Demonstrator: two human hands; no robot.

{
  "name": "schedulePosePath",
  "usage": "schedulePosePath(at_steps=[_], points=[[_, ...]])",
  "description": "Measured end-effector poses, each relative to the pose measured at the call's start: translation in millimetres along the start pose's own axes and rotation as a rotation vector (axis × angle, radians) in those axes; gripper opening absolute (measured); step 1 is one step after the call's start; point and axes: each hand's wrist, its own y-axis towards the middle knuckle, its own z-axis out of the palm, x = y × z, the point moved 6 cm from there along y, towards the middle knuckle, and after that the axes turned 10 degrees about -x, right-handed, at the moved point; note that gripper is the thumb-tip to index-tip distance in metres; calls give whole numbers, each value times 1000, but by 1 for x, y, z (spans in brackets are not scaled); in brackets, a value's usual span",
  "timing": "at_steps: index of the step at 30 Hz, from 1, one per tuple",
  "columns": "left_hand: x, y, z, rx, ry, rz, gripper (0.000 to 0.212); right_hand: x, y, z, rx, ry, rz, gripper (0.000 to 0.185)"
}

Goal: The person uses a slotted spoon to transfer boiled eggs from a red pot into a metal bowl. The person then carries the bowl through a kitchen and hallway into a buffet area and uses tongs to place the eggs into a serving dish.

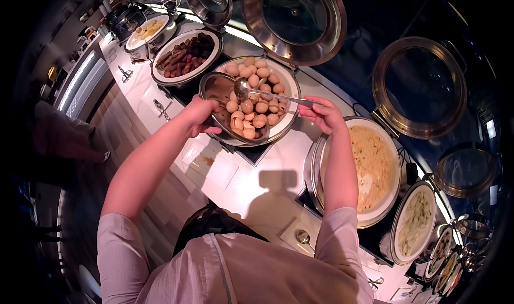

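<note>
My left hand (pixel 199 116) grips the near-left rim of a metal bowl (pixel 215 88), which tilts over a round chafing dish (pixel 294 88). Brown eggs (pixel 237 123), some with cracked shells, lie in the low side of the bowl. More eggs (pixel 253 80) fill the white insert of the dish beyond it. Between the fingers of my right hand (pixel 324 114) is the handle of a metal ladle (pixel 277 96). Its head points left, above the eggs near the bowl's inner wall. Whether the head touches an egg, I cannot tell.
A raised glass-and-metal lid (pixel 295 20) stands behind the egg dish. Left of it is a dish of sausages (pixel 186 57); right, a dish of fried rice or noodles (pixel 371 167) and a dish of pale greens (pixel 417 219). A spoon (pixel 302 237) and tongs (pixel 161 109) lie on the white counter (pixel 241 197).
</note>
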Motion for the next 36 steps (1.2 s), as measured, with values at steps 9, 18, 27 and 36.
schedulePosePath(at_steps=[9, 18, 27, 36], points=[[-3, -1, 1, -7, 21, 40, 63, -33, 17, 29, 84, -31, 95, 40], [-13, -10, 1, -48, 50, 70, 65, -26, 21, 9, -3, -75, 68, 37], [-19, -23, -9, -76, 106, 98, 70, -14, 16, 0, -16, -11, 19, 40], [-27, -24, -14, -87, 126, 131, 78, -34, 10, 33, 66, 115, -4, 42]])
